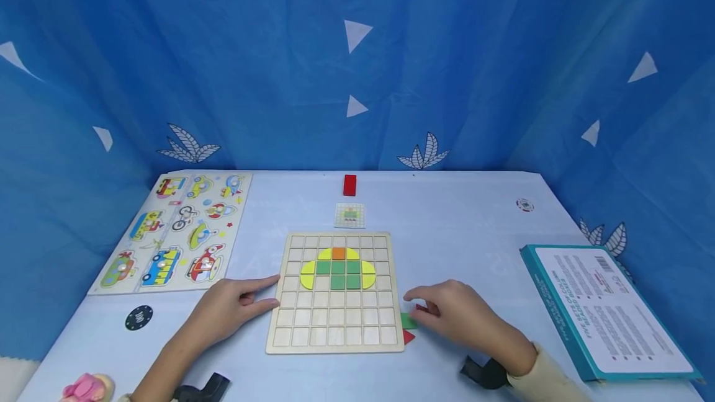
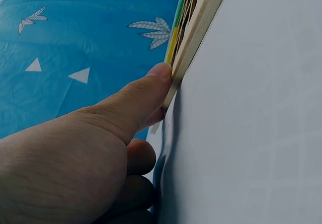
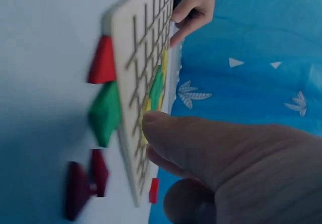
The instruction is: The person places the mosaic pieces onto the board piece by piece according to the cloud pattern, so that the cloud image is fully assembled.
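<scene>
A wooden grid board point(image 1: 313, 335) holds yellow quarter-round pieces point(image 1: 368, 280), several green squares point(image 1: 353, 267) and an orange square point(image 1: 338, 254). My left hand point(image 1: 224, 310) touches the board's left edge with thumb and index finger extended; in the left wrist view the thumb point(image 2: 136, 100) meets the board's side. Just right of the board hovers my right hand point(image 1: 455, 315), thumb and index finger apart, nothing visible between them. Beneath it lie a green piece point(image 3: 105, 114), a red triangle point(image 3: 103, 60) and two dark red pieces point(image 3: 76, 190), partly hidden in the head view.
Behind the board lie a small pattern card point(image 1: 350, 216) and a red block point(image 1: 349, 185). A vehicle puzzle board point(image 1: 187, 228) is at the left, with a black disc point(image 1: 139, 317) and pink object point(image 1: 88, 388) nearer. A teal box point(image 1: 611, 309) occupies the right.
</scene>
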`<state>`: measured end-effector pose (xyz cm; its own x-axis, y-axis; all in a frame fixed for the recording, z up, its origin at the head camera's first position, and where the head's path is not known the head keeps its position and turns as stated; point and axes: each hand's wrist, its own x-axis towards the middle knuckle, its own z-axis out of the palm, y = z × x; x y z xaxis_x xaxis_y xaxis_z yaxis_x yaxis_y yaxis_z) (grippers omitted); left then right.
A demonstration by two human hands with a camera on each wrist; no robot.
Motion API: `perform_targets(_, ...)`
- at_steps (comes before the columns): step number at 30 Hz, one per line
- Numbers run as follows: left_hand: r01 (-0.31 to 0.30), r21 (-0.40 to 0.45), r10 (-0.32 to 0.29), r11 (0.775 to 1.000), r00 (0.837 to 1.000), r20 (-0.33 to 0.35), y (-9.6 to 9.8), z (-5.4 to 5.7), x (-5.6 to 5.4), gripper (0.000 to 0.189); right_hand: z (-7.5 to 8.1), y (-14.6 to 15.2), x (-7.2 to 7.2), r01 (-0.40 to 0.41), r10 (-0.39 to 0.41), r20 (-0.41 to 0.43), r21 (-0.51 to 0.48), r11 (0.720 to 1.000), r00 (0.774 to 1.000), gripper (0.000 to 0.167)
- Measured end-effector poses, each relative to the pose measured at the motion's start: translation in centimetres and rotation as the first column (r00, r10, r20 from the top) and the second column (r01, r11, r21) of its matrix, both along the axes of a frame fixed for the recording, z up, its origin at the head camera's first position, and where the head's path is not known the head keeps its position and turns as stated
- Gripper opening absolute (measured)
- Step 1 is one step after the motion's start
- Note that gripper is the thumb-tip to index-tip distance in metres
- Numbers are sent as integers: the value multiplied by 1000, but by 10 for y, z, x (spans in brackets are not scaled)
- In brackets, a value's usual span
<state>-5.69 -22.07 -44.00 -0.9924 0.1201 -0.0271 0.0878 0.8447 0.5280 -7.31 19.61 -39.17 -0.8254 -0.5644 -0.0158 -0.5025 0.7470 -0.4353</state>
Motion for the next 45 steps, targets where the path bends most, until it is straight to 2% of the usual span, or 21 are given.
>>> perform_targets(7,-12,-1,12,1000,1000,9,-1,-2,1,53,-20,16,12,8,-6,26,-72,997,1000,19)
perform_targets(13,-9,0,9,1000,1000,3,-1,-1,1,53,-29,16,13,13,-11,31,-70,997,999,27)
perform_targets(18,-10,2,10,1000,1000,9,1,0,1,54,-31,17,14,22,-21,21,-66,998,1000,27)
perform_targets(38,-7,7,7,1000,1000,3,1,1,1,53,-33,18,12,-27,23,-49,-68,997,999,23)
perform_targets(45,2,1,-2,1000,1000,-16,1,0,1,53,-29,19,11,9,-15,-67,-84,996,998,22)
